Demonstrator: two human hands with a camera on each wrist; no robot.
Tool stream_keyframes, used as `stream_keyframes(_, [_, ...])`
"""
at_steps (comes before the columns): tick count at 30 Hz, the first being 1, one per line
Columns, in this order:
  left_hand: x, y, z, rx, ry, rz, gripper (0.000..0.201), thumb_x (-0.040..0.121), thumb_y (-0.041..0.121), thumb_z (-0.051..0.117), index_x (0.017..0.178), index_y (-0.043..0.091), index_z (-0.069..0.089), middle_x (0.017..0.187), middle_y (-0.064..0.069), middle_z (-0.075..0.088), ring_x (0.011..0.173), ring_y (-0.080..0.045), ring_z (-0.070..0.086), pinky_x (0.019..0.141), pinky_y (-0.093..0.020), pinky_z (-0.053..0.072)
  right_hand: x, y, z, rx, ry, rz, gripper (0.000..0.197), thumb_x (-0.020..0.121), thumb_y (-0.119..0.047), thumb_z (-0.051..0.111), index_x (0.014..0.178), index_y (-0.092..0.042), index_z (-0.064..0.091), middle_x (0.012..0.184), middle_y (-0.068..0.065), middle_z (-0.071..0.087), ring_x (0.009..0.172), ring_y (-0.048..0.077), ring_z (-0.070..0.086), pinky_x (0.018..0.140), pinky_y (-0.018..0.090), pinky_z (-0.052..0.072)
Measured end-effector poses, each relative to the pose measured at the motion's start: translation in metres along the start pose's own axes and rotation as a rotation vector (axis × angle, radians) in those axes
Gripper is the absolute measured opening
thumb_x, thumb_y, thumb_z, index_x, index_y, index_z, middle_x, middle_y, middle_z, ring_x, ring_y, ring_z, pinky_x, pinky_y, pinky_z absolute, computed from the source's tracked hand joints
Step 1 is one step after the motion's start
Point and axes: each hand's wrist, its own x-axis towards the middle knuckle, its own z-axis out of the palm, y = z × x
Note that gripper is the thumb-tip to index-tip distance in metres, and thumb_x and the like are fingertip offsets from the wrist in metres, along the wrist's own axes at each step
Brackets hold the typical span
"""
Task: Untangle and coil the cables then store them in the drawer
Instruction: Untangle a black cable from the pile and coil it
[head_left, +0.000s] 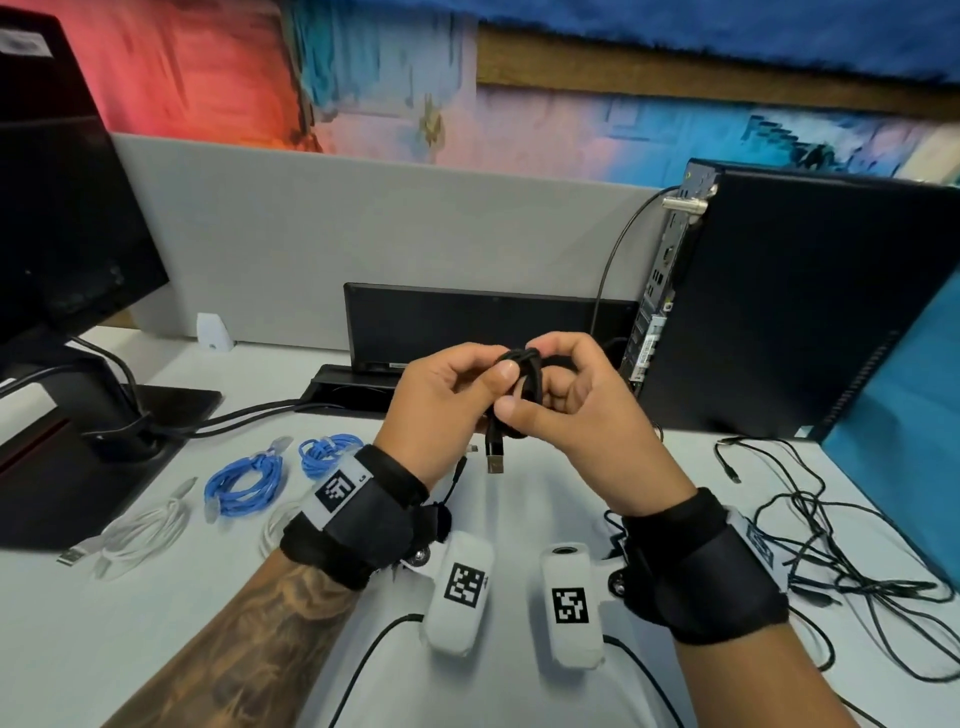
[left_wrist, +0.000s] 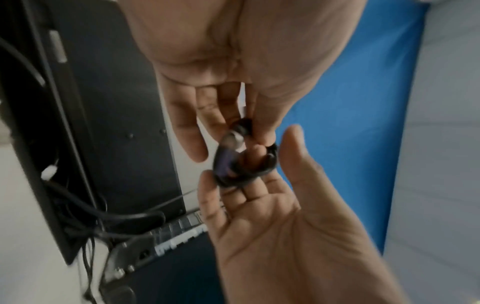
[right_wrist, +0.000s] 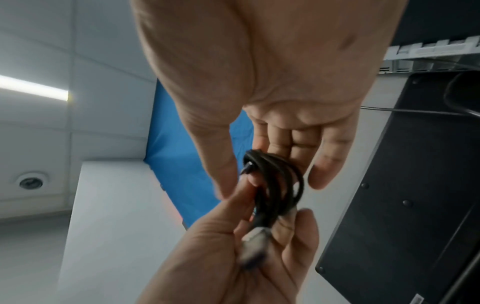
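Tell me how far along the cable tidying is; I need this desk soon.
Done: two blue coils and a white coil lie on the desk. In hand: both hands, left hand and right hand, hold a black USB cable, nearly coiled. Left: the loose black tangle at right; no drawer is in view, nothing stored yet.

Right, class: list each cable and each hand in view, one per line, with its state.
black USB cable: coiled, held above the desk by both hands
left hand: pinching the coil
right hand: pinching the coil
two blue cables: coiled, lying on the desk
white cable: coiled, on the desk
loose black cables: tangled, uncoiled
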Motion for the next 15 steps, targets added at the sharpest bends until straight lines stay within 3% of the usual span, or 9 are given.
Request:
stream_keyframes(2, [-0.0003, 0.0002, -0.0026, 0.153, -0.068, 0.089, 0.025, 0.095, 0.004, 0.061, 0.114, 0.02, 0.066, 0.092, -0.001, 0.07, 0.079, -0.022, 0.069, 0.063, -0.033, 0.059, 0.0003, 0.0018, -0.0018, -0.04, -0.018, 0.002, 0.041, 0.088, 0.005, 0.072, 0.12, -0.01, 0.052, 0.089, 0.012, 0.072, 0.081, 0.023, 0.071, 0.076, 0.033, 0.058])
stream_keyframes(4, [0.0003, 0.0003, -0.0048, 0.335, -0.126, 0.206, 0.038, 0.093, 0.0, 0.059, 0.122, 0.025, 0.061, 0.101, 0.003, 0.067, 0.083, -0.022, 0.068, 0.07, -0.035, 0.06, -0.0003, 0.0022, -0.0034, -0.115, -0.009, -0.011, 0.034, 0.09, 0.003, 0.071, 0.117, -0.014, 0.059, 0.09, 0.01, 0.075, 0.086, 0.03, 0.074, 0.082, 0.04, 0.061])
stream_keyframes(7, [0.0012, -0.0002, -0.0075, 0.469, -0.097, 0.293, 0.034, 0.09, 0.002, 0.06, 0.116, 0.023, 0.068, 0.104, 0.008, 0.068, 0.088, -0.02, 0.068, 0.078, -0.039, 0.059, -0.0023, 0.0024, -0.0028, -0.297, 0.062, -0.088, 0.025, 0.091, -0.002, 0.07, 0.108, -0.019, 0.065, 0.089, 0.003, 0.078, 0.084, 0.022, 0.077, 0.082, 0.036, 0.062])
stream_keyframes(11, [0.0035, -0.0031, -0.0078, 0.525, 0.002, 0.232, 0.019, 0.092, 0.012, 0.066, 0.108, 0.02, 0.071, 0.088, 0.007, 0.07, 0.068, -0.012, 0.066, 0.068, -0.039, 0.06, -0.0034, 0.0021, -0.0027, -0.389, 0.156, -0.139, 0.009, 0.097, -0.009, 0.064, 0.095, -0.017, 0.064, 0.078, 0.001, 0.076, 0.071, 0.011, 0.074, 0.059, 0.023, 0.058])
stream_keyframes(15, [0.0039, -0.0018, -0.0112, 0.553, -0.094, 0.168, 0.014, 0.091, 0.019, 0.068, 0.104, 0.023, 0.066, 0.081, 0.005, 0.069, 0.064, -0.01, 0.066, 0.069, -0.038, 0.059, -0.0034, 0.0023, -0.0034, -0.468, 0.187, -0.196, 0.008, 0.101, -0.012, 0.06, 0.097, -0.018, 0.063, 0.074, 0.0, 0.074, 0.071, 0.005, 0.073, 0.056, 0.019, 0.057])
